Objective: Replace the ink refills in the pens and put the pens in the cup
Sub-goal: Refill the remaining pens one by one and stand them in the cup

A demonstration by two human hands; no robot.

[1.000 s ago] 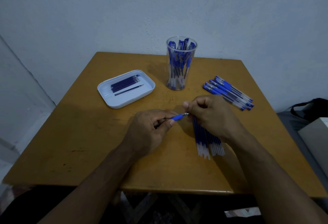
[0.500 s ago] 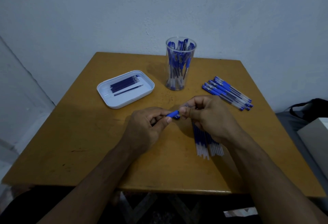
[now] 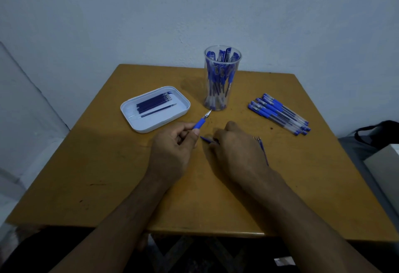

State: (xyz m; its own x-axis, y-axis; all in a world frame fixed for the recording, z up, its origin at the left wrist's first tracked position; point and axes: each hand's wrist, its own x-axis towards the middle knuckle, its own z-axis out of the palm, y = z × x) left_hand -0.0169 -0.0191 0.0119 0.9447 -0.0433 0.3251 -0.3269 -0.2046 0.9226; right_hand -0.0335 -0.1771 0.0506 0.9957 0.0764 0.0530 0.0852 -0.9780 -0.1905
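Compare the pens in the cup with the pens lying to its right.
The pens in the cup stand upright and crowded, some leaning; the loose pens lie flat in a row on the table. The cup's pens are held inside clear walls; the loose pens sit in the open. Both sets are blue and clear.

We see a wooden table (image 3: 280,186), smooth with a dull sheen. The cup (image 3: 222,61) near its far edge is clear glossy plastic. The white tray (image 3: 138,125) looks like smooth matt plastic. The pens (image 3: 278,114) have clear plastic barrels and blue rubbery grips.
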